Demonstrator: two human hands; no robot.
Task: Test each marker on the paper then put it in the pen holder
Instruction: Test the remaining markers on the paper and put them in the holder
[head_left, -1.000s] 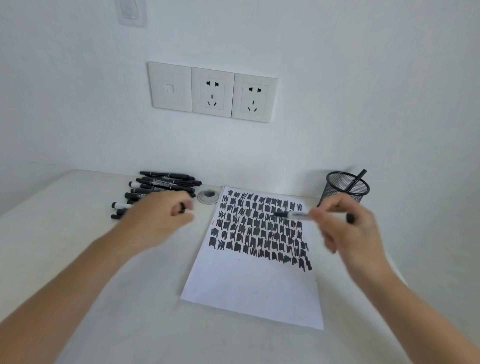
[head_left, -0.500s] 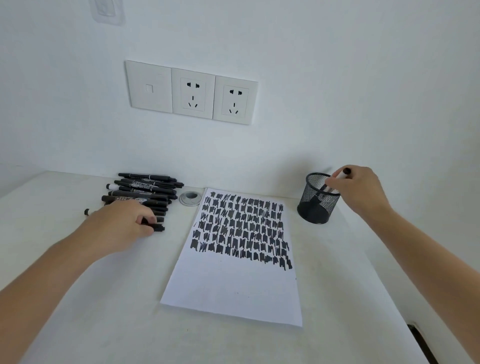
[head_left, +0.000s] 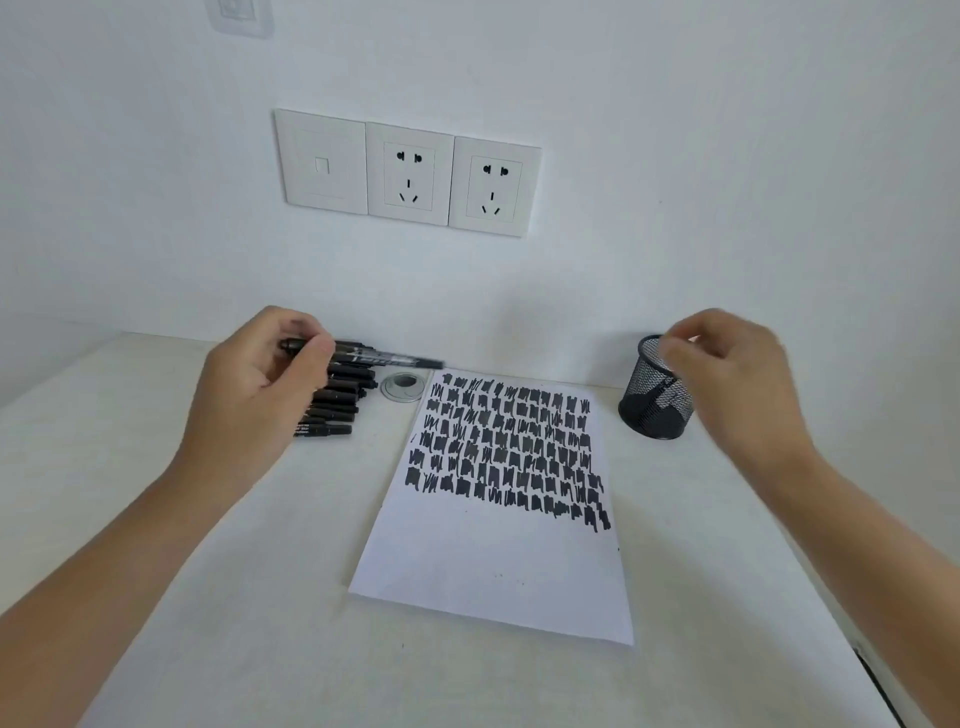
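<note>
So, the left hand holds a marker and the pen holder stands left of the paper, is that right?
Not quite: the head view shows the pen holder right of the paper. The left hand does hold a marker.

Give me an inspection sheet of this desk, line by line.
Surface: white table.
Job's things: paper with black test scribbles on its upper half; marker pile to its left; mesh pen holder to its right, a stored marker inside.
Clutter: round metal grommet between pile and paper.
Hands: left hand grips the next marker above the pile; right hand by the holder's rim, blurred, seemingly empty.
Cables: nothing seen.
Surroundings: white wall with three wall plates, two of them sockets.
</note>
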